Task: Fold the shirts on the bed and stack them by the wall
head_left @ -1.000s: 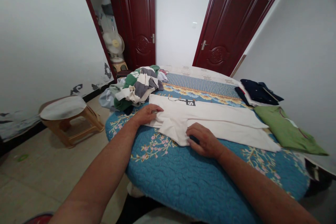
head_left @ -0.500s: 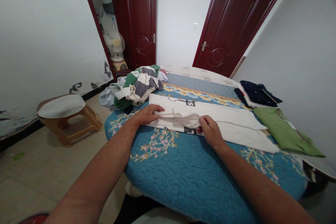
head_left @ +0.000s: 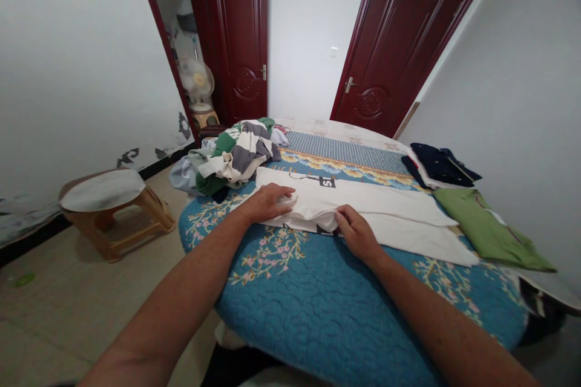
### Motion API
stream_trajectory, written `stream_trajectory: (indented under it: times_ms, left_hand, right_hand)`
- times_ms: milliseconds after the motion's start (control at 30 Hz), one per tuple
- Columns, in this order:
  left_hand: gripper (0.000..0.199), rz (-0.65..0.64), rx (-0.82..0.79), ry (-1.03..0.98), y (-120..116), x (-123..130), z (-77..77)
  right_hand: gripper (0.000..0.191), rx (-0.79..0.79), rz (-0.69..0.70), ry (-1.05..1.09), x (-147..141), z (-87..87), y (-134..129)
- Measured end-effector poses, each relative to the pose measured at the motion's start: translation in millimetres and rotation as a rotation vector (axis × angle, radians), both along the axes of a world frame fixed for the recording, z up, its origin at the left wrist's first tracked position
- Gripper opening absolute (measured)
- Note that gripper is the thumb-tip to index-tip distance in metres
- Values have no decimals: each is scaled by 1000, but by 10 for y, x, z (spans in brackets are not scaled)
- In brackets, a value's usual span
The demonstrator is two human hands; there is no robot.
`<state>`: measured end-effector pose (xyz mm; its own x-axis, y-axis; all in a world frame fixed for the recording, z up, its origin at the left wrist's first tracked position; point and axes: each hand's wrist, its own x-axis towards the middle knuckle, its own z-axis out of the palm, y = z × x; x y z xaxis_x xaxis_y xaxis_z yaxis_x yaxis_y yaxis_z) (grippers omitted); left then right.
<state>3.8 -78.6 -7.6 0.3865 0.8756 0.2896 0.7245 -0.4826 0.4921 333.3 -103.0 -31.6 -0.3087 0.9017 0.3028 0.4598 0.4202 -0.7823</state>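
Observation:
White trousers (head_left: 390, 201) with a drawstring and black printed patches lie lengthwise across the blue quilted cloth (head_left: 318, 290), the waist at the left and the legs reaching right. My left hand (head_left: 269, 202) is at the waist end, its fingers closed on a raised fold of the white fabric. Pinched between the fingertips of my right hand (head_left: 356, 228) is the near edge of the same trousers, close to the lower black patch, which the hand partly covers. Between the two hands the fabric bulges up in a loose fold.
A heap of crumpled clothes (head_left: 240, 154) lies at the table's back left. At the right are folded dark clothes (head_left: 440, 163) and a folded green garment (head_left: 490, 227). A stool (head_left: 109, 205) stands on the floor at the left, and a fan (head_left: 196, 80) behind.
My left hand has shifted right and lies flatter over the waist end. My right hand has moved slightly left with the near edge. The view has tilted up a little.

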Motion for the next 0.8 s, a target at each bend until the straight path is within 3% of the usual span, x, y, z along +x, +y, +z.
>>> stream_trajectory:
  times_ms: [133,267,400,567,800]
  left_hand:
    - [25,-33,-15,-37,-31,71,28]
    - [32,100,-63,-206,-10,-18,34]
    - [28,195,-104,-237,49,-33,-10]
    - [31,65,-227,-239,12,-2,-13]
    - [41,-88,-404,-270,-49,-229,168]
  right_hand:
    - [22,-36,-9,44,24,-21,12]
    - [24,-135,-35,129,29,-15,36]
    - [26,-196,-33,133,13,-22,75]
    - [28,-196,40,141,28,-29,79]
    - [19,27,261,-161,82,169,4]
